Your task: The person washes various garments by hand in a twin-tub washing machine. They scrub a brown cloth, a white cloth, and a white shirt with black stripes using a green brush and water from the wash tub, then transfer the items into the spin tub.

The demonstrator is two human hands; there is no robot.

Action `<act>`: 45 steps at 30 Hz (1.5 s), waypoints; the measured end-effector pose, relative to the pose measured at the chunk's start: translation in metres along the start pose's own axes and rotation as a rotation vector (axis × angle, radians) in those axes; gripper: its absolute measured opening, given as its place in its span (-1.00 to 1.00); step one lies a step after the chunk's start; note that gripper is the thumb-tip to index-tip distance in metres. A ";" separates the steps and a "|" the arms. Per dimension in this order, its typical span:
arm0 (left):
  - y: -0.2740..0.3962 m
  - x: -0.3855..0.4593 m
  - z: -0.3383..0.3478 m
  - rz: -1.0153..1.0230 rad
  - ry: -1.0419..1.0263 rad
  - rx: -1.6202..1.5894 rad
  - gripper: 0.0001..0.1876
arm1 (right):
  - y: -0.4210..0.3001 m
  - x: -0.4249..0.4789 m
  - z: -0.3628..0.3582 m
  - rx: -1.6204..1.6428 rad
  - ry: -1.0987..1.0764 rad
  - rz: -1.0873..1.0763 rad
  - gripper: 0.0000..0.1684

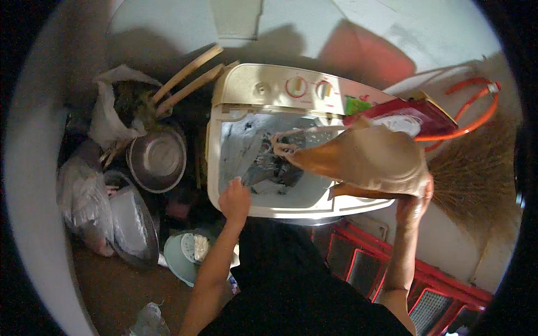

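Note:
A twin-tub washing machine (279, 88) with two dials stands before me, its wash tub showing water and dark wet cloth (279, 172). My left hand (235, 200) is at the tub's near left rim, fingers closed on a thin, pale, translucent cloth (241, 161) that trails into the tub. On the right, my right hand (416, 199) holds up a tan bra (374, 157) by its side. Its cups hang over the right part of the machine, and its strap reaches over the tub. Most of my right hand's fingers are hidden behind the bra.
A dark red lid (424, 115) and an orange hose (475, 128) lie at the machine's right, beside a straw broom (475, 189). Metal basins (157, 159), plastic bags (86, 206) and a pale green basin (178, 260) stand left. A red-framed rack (361, 260) is lower right.

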State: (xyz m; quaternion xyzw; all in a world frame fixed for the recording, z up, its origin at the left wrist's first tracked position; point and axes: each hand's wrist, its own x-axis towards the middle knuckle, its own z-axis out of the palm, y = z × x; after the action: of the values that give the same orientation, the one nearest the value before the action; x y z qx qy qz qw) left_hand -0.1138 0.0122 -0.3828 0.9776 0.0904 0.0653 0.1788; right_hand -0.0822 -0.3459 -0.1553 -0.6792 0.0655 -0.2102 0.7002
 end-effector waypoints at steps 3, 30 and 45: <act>0.003 -0.003 -0.002 -0.046 -0.013 -0.011 -0.76 | -0.041 0.023 -0.045 0.061 0.183 -0.069 -0.49; -0.002 -0.005 0.008 -0.106 0.016 -0.010 -0.82 | 0.374 -0.061 0.149 -0.870 -1.283 0.330 -0.65; -0.008 -0.006 0.013 -0.012 0.106 0.031 -0.76 | 0.387 -0.103 0.119 -1.302 -1.852 -0.026 -0.73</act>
State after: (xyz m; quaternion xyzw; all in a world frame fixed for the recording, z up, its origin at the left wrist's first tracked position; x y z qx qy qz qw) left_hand -0.1189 0.0145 -0.3982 0.9748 0.1065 0.1146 0.1588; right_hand -0.0504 -0.2007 -0.5455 -0.8094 -0.3884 0.4403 -0.0099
